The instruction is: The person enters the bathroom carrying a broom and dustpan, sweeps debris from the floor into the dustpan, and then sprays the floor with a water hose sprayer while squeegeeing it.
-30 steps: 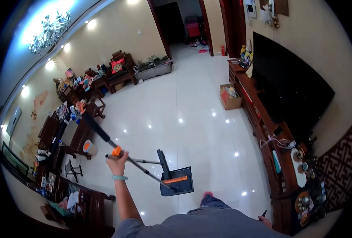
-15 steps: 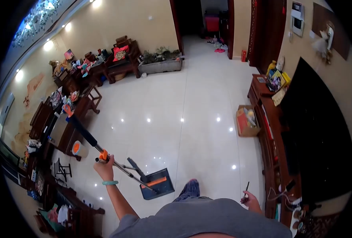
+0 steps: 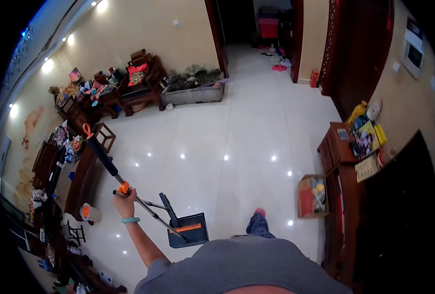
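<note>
My left hand (image 3: 125,205), with a green bangle on the wrist, is closed around the metal poles of a long-handled dustpan (image 3: 194,226) and a broom (image 3: 169,208). The dustpan is black with an orange strip and hangs low over the pale floor; I cannot tell whether it touches. The broom's dark, narrow head rests at the pan's back edge. Above my hand, a pole with an orange clip and a black grip (image 3: 102,156) slants up to the left, ending in an orange loop. My right hand is out of view.
Glossy tiles (image 3: 237,132) stretch ahead to a dark doorway. On the right, a cardboard box (image 3: 312,198) stands beside a wooden cabinet (image 3: 336,142). To the left are a white bin (image 3: 91,213) and wooden furniture; a stone planter (image 3: 193,94) sits at the far wall.
I have moved forward, and the cardboard box and cabinet appear closer. My right hand, which held a small dark thing with a thin stick, has left view. My left hand keeps its hold.
</note>
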Available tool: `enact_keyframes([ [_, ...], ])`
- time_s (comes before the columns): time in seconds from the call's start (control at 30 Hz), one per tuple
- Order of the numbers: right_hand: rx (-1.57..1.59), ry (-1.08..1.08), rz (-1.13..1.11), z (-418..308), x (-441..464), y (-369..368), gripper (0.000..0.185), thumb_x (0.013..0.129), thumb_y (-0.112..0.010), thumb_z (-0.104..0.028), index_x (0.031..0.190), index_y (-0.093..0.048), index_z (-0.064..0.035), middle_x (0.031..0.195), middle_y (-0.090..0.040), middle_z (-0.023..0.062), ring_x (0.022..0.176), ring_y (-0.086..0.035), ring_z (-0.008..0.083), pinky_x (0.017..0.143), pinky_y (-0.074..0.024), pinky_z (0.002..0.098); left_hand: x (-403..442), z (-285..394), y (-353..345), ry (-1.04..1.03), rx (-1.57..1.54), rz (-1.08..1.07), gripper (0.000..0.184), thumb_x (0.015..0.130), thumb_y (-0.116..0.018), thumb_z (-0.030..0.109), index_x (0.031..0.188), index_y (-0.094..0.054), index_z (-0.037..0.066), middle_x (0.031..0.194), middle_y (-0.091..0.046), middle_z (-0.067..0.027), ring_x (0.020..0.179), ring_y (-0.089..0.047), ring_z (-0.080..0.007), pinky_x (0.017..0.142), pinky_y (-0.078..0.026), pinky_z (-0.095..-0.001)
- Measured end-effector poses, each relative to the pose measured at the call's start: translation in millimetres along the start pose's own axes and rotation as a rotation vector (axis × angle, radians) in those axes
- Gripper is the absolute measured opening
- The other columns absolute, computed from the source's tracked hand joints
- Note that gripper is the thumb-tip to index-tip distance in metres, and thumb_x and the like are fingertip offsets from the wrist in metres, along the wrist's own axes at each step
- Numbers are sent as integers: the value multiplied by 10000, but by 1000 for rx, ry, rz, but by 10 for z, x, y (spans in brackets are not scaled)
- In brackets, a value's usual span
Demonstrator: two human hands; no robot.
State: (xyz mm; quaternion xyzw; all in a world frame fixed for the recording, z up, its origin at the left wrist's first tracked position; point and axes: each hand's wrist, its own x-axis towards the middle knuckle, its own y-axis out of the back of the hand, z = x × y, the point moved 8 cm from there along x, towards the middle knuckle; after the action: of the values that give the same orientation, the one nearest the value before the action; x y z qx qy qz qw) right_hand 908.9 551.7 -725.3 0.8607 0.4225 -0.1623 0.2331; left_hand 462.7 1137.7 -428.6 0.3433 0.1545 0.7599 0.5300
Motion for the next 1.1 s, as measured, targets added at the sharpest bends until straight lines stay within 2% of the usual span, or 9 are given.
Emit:
enact_keyframes([
  [0.13,-93,33,-57,-218,1331,296,342,775,-572,-108,1097,-487,-30,758,-508,68,609,-518,146,571,-461,268,595,372,-1063,-37,-166,64,132,645,-669,36,654,-558,-36,582,-553,-19,524,-517,-78,521,-435,-221],
  [0.2,419,-72,-15,-547,2178,488,251,768,-577,-142,991,-532,-37,698,-522,57,554,-514,151,528,-454,279,832,688,-1558,-3,-158,66,141,625,-684,4,672,-562,-48,620,-563,-21,571,-527,-78,556,-443,-219],
  [0.3,782,-557,158,-472,3675,785,204,673,-660,-202,715,-497,-85,537,-452,42,457,-447,170,456,-388,283,1229,1123,-2364,5,-243,39,117,651,-672,-2,687,-571,-49,648,-571,-22,577,-531,-87,570,-453,-217],
  [0.37,817,-654,201,-732,4487,983,282,610,-715,-241,530,-475,-117,429,-405,32,393,-402,182,408,-344,286,1432,1369,-2912,19,-414,35,104,667,-660,-1,697,-574,-50,643,-569,-20,575,-528,-81,559,-447,-208],
  [0.47,708,-693,250,-1536,5324,1134,275,622,-707,-232,533,-479,-107,449,-426,33,409,-414,183,426,-368,308,1881,1895,-3828,-12,-342,-38,121,665,-666,17,713,-578,-51,631,-562,-11,573,-519,-63,550,-440,-203],
  [0.6,501,-311,216,-2760,6022,1308,133,699,-640,-149,670,-546,-59,570,-511,89,489,-482,192,465,-400,297,2491,2643,-5121,-44,-381,-108,129,655,-676,28,700,-582,-48,613,-562,-10,560,-518,-64,534,-438,-203],
  [0.67,446,-257,199,-3014,6405,1442,138,700,-640,-154,671,-544,-59,567,-508,87,490,-484,192,465,-403,297,2792,3028,-5756,-53,-442,-148,132,648,-681,17,699,-581,-52,604,-557,-3,548,-514,-67,534,-438,-202],
  [0.9,429,-419,165,-3533,8028,1919,156,702,-641,-171,676,-535,-59,554,-497,79,491,-490,189,464,-413,296,3743,4195,-7828,-96,-526,-297,131,652,-679,11,692,-572,-52,625,-555,-12,554,-503,-62,525,-431,-199],
  [1.1,426,-488,139,-4238,9899,2539,172,704,-642,-186,680,-528,-59,544,-488,72,492,-496,187,464,-422,296,4631,5002,-9408,-122,-491,-268,156,652,-694,42,718,-592,-55,624,-579,-20,551,-522,-62,516,-429,-204],
])
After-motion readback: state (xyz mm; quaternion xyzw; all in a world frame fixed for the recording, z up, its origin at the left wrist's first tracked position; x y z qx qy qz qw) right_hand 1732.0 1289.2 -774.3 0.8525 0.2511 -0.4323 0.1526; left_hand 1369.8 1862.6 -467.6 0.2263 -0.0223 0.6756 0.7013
